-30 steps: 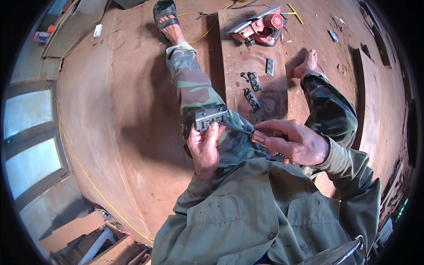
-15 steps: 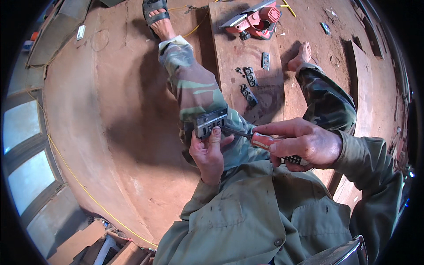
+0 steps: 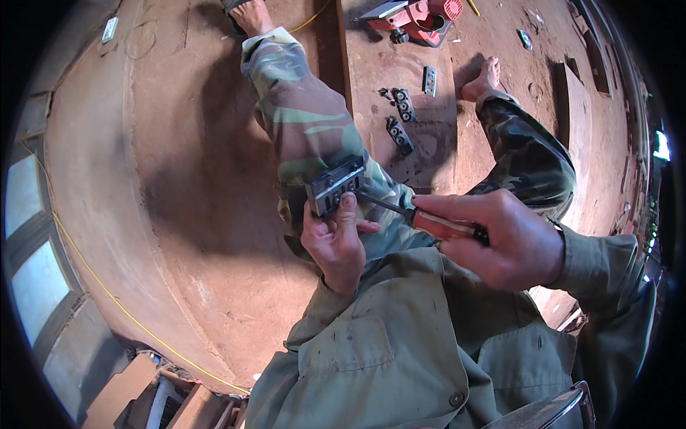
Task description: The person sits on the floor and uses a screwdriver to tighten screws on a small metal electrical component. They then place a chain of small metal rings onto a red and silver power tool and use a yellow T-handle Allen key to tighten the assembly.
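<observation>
Screwdriver (image 3: 439, 224) clasped in R grip (image 3: 511, 239), slotted blk (image 3: 331, 187) pinched in L grip (image 3: 336, 247).

A rough workshop, judging by the red power tool (image 3: 414, 16), wooden board (image 3: 368, 71), screwdriver (image 3: 439, 224) and dusty floor (image 3: 214, 250).

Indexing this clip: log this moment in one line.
left hand: holds slotted block; right hand: grips red-handled screwdriver, angled toward block; board: red power tool, small parts
</observation>
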Action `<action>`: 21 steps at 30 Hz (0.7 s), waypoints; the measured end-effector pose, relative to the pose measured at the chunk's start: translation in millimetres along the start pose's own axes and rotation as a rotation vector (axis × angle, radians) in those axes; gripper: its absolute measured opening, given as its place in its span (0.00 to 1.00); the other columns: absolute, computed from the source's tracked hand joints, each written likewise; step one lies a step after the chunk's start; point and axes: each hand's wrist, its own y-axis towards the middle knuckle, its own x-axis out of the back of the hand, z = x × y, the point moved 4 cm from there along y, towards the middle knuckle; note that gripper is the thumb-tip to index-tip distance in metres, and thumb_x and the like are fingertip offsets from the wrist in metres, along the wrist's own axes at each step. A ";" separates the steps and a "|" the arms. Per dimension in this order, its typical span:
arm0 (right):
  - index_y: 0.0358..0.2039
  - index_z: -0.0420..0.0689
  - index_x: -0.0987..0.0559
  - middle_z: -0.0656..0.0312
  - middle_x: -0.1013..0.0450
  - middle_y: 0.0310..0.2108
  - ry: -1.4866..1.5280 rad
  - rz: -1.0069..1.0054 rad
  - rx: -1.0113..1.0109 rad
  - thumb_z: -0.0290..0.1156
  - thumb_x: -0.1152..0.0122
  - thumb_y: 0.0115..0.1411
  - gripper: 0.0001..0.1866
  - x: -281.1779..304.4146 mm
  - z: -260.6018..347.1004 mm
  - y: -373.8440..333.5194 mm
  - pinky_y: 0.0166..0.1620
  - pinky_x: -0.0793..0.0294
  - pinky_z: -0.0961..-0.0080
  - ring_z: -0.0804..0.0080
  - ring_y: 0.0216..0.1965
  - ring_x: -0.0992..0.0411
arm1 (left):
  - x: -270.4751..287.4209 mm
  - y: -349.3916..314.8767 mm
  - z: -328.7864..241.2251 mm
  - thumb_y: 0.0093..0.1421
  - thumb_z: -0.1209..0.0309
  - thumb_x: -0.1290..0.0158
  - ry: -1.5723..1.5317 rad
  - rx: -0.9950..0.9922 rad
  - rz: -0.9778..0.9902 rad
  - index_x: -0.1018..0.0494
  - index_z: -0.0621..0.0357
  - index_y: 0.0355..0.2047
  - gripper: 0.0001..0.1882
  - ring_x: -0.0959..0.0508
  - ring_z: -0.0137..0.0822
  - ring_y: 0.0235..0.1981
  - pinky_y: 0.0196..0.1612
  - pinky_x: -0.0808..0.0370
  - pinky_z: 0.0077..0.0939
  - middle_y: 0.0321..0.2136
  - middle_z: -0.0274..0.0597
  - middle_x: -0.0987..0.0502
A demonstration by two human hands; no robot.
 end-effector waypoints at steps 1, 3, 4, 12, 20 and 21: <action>0.65 0.27 0.26 0.42 0.16 0.51 -0.043 -0.019 0.040 0.23 0.44 0.66 0.28 -2.2 -0.1 -1.3 0.46 0.15 0.63 0.51 0.40 0.13 | -0.1 -0.3 -0.4 0.75 0.73 0.42 -0.003 -0.002 0.002 0.26 0.69 0.56 0.14 0.17 0.27 0.34 0.27 0.13 0.23 0.47 0.44 0.17; 0.65 0.32 0.24 0.49 0.16 0.39 -0.229 -0.113 0.224 0.23 0.39 0.63 0.29 -6.5 1.0 -1.1 0.36 0.20 0.66 0.59 0.30 0.18 | 0.0 -0.6 -0.4 0.75 0.73 0.42 0.012 0.002 0.000 0.26 0.69 0.55 0.14 0.17 0.27 0.35 0.26 0.14 0.22 0.47 0.44 0.17; 0.65 0.35 0.22 0.53 0.17 0.33 -0.313 -0.159 0.312 0.23 0.36 0.62 0.29 -7.0 2.2 -2.2 0.31 0.22 0.67 0.63 0.25 0.20 | -1.1 0.3 -0.9 0.75 0.73 0.42 0.008 -0.010 0.009 0.25 0.68 0.55 0.13 0.17 0.27 0.36 0.26 0.13 0.23 0.46 0.43 0.17; 0.62 0.50 0.17 0.63 0.30 0.29 -1.330 -0.442 0.615 0.25 0.32 0.57 0.29 -12.1 22.0 -23.6 0.36 0.25 0.65 0.65 0.31 0.24 | -14.0 4.9 -10.9 0.76 0.73 0.44 0.030 -0.068 0.061 0.23 0.64 0.54 0.10 0.16 0.27 0.41 0.35 0.10 0.26 0.44 0.39 0.17; 0.65 0.36 0.24 0.49 0.14 0.45 -0.422 -0.172 0.329 0.21 0.41 0.63 0.28 17.9 13.7 -44.8 0.41 0.14 0.62 0.52 0.38 0.14 | -16.1 9.3 -5.0 0.75 0.74 0.42 -0.043 -0.078 0.150 0.23 0.66 0.52 0.10 0.16 0.25 0.41 0.40 0.10 0.27 0.44 0.40 0.16; 0.68 0.33 0.28 0.47 0.14 0.50 -0.275 -0.064 0.266 0.23 0.44 0.68 0.28 16.8 7.9 -39.6 0.43 0.15 0.66 0.54 0.39 0.13 | -16.1 10.0 -3.0 0.75 0.74 0.42 -0.038 -0.083 0.161 0.23 0.66 0.53 0.10 0.16 0.26 0.42 0.41 0.10 0.27 0.44 0.40 0.16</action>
